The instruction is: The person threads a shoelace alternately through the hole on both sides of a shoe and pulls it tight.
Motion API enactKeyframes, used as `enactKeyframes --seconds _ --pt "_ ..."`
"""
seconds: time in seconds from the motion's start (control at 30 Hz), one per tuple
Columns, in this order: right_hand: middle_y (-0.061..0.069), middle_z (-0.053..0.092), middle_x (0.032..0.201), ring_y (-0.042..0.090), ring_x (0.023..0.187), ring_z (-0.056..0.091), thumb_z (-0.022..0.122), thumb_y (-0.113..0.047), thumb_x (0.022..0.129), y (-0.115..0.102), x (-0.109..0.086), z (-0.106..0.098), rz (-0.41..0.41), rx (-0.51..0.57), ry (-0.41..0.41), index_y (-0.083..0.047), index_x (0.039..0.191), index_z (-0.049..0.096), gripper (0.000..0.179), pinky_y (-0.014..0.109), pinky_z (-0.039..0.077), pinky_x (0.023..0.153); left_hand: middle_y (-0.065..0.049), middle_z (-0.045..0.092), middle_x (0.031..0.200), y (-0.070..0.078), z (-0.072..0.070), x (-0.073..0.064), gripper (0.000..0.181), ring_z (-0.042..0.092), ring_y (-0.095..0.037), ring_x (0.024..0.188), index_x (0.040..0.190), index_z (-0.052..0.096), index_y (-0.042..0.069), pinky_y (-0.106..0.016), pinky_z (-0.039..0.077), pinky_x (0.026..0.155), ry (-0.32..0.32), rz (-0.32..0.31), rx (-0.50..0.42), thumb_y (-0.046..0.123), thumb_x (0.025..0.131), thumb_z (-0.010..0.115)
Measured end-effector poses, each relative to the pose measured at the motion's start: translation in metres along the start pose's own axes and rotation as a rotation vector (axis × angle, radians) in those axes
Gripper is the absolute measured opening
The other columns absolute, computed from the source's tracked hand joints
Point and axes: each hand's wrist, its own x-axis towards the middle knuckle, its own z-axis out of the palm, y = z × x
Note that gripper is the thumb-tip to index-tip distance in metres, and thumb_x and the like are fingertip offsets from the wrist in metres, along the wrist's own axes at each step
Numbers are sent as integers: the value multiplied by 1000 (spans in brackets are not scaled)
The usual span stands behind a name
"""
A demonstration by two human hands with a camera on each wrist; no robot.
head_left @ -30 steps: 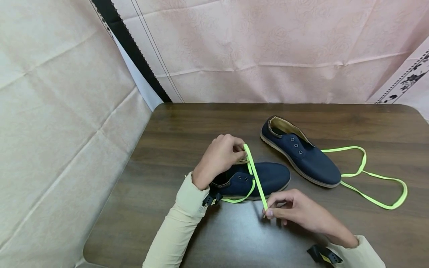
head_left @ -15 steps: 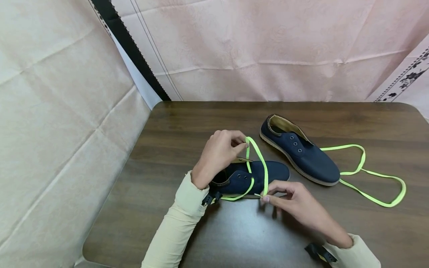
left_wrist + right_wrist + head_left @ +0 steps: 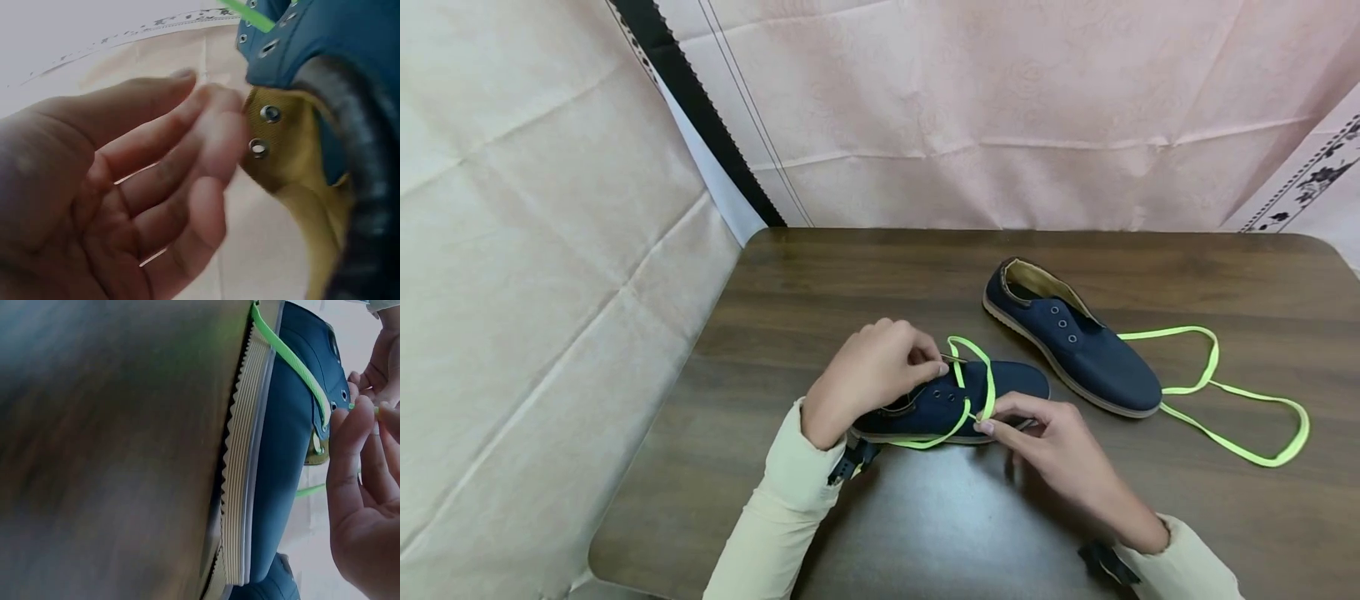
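A navy shoe [image 3: 1018, 385] lies on the table with a neon-green shoelace [image 3: 988, 385] through its front eyelets. My right hand [image 3: 1060, 446] pinches the lace near its tip, beside the shoe's near row of eyelets; the lace arches up from there to the far eyelet flap. My left hand [image 3: 876, 371] is over the shoe's opening. In the left wrist view its fingers [image 3: 215, 140] bend loosely with nothing between them, right beside the tan-lined flap [image 3: 275, 134] with metal eyelets. The lace's other end droops over the shoe's near side.
A matching navy shoe [image 3: 1075, 342] lies behind to the right, its upper eyelets unlaced. From its front a green lace [image 3: 1292, 406] spreads in loops on the brown wooden table [image 3: 737, 467]. Pale cloth [image 3: 1000, 100] hangs behind the table.
My left hand has let go of the raised lace and lowered toward the shoe. My right hand has carried the lace tip up and left to the near eyelets, so the loop is lower.
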Motion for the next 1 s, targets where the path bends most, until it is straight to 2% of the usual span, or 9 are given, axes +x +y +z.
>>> enactKeyframes --seconds 0.1,0.27,0.47,0.63,0.87,1.0 --pt "2 73 91 22 53 64 77 -15 98 -1 3 3 35 -30 4 -21 99 77 6 33 53 51 11 76 93 0 6 -3 14 65 -6 81 105 84 22 -31 53 72 -59 -12 38 31 101 74" --pt "4 73 90 21 53 64 77 -22 99 -3 7 7 87 -67 15 -22 98 78 1 31 53 51 10 77 99 -3 16 -5 14 66 -7 83 109 84 21 -31 53 72 -89 -6 23 28 102 74" --pt "1 74 93 23 53 64 78 -24 98 -3 10 9 97 -56 22 -21 100 78 4 34 55 53 9 78 98 -7 23 -9 13 68 -5 86 108 84 21 -30 54 75 -58 12 -35 25 103 73" --pt "-2 73 93 25 54 64 79 -24 97 -3 14 11 127 -57 12 -20 100 78 5 33 55 55 9 78 98 -10 25 -12 13 66 -4 82 107 84 21 -29 53 72 -32 28 -70 26 102 74" --pt "5 74 90 27 52 64 78 -26 98 -2 14 12 131 -52 6 -15 98 78 11 33 53 52 10 78 98 -15 28 -12 12 64 -3 79 106 84 21 -27 52 70 -24 44 -106 26 102 74" --pt "3 73 92 27 52 63 77 -25 99 -1 15 12 130 -44 5 -17 99 78 8 34 54 53 10 78 99 -16 28 -12 12 61 -5 75 106 85 21 -27 49 67 -21 53 -113 26 102 74"
